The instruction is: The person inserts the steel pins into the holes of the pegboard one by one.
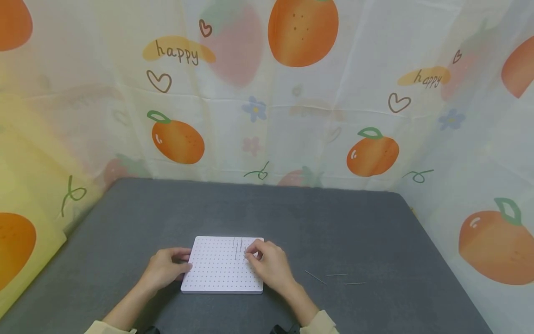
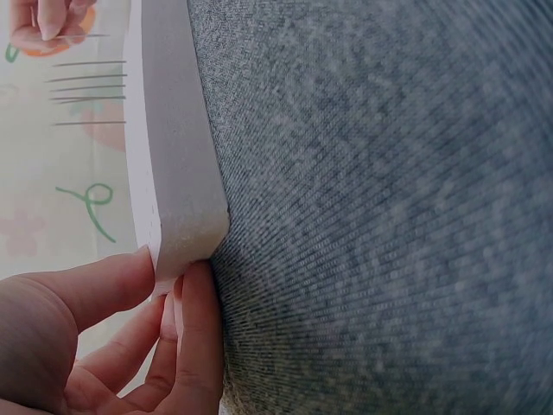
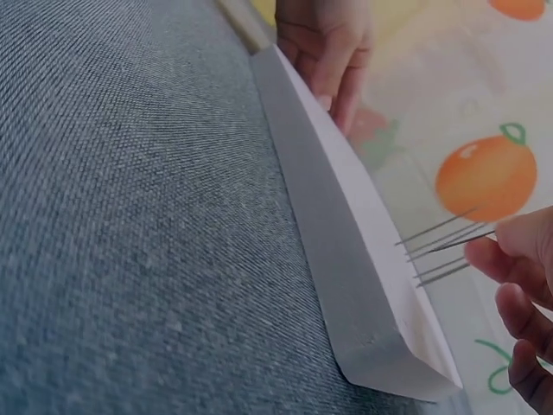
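Observation:
A white board [image 1: 212, 273] with rows of small holes lies flat on the dark table. My left hand [image 1: 164, 267] grips its left edge; the left wrist view shows the thumb [image 2: 121, 281] at the top edge and fingers against the side. Over the right part of the board, my right hand [image 1: 271, 264] pinches a thin metal pin [image 3: 462, 241] between thumb and forefinger. Several thin metal pins [image 1: 241, 245] stand upright in the board's holes, close beside the right fingertips. The held pin's tip points toward the board among these standing pins.
Three loose metal pins lie on the table to the right of the board: a slanted pin [image 1: 315, 277], a far pin [image 1: 336, 274] and a near pin [image 1: 355, 283]. A fruit-printed curtain [image 1: 300, 139] hangs behind the grey tabletop [image 1: 167, 213].

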`<state>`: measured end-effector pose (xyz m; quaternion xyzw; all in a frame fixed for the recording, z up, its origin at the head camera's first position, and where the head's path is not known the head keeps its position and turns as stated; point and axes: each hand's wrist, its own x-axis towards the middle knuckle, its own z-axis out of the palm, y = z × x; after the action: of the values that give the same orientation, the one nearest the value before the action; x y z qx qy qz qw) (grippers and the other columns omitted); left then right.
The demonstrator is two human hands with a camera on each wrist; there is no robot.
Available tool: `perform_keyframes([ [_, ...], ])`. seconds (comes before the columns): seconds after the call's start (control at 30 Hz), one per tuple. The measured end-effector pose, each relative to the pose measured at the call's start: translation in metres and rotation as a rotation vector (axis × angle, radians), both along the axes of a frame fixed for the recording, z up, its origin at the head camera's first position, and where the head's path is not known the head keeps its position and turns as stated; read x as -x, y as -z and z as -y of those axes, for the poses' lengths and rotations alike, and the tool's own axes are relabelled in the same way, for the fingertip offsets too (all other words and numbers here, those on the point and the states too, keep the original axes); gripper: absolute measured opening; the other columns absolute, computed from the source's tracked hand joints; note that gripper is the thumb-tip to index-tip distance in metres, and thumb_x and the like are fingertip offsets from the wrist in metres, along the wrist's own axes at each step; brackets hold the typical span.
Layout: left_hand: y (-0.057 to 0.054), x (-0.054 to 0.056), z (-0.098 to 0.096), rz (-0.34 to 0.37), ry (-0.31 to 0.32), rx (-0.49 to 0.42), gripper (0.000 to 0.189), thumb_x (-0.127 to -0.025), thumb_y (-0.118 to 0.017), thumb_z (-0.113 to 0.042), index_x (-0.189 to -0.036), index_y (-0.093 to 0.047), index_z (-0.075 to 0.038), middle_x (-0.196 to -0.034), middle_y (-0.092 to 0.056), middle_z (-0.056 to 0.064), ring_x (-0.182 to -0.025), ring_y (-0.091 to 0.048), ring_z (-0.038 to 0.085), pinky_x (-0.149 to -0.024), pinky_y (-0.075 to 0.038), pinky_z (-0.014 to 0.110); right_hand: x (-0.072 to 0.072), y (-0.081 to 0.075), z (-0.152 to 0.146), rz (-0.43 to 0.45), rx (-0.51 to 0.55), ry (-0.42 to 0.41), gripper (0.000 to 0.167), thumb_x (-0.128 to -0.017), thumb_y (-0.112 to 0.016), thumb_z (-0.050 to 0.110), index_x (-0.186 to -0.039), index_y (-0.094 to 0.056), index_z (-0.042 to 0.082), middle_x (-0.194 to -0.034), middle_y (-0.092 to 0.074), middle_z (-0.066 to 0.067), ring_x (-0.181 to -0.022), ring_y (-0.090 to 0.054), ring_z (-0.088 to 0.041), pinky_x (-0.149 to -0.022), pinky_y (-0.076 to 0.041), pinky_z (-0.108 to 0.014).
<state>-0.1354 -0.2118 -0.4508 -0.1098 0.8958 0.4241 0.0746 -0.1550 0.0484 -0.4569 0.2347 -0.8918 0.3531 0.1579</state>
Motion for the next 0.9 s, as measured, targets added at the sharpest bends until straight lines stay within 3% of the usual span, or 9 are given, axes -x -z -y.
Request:
perform_keyframes([
  [0.9,-0.003,0.002,-0.001,0.009,-0.012,0.002,0.042,-0.076,-0.068,-0.004,-0.116,-0.059,0.003,-0.101,-0.063,0.016,-0.069,-0.062,0.015,-0.059,-0.056,0.032,0.004,0.004,0.012,-0.004,-0.115,-0.004,0.008,-0.078,-0.067,0.016,-0.078,-0.065,0.024,-0.061,-0.054,0.014,-0.059,-0.042,0.000,-0.051,-0.031,-0.013],
])
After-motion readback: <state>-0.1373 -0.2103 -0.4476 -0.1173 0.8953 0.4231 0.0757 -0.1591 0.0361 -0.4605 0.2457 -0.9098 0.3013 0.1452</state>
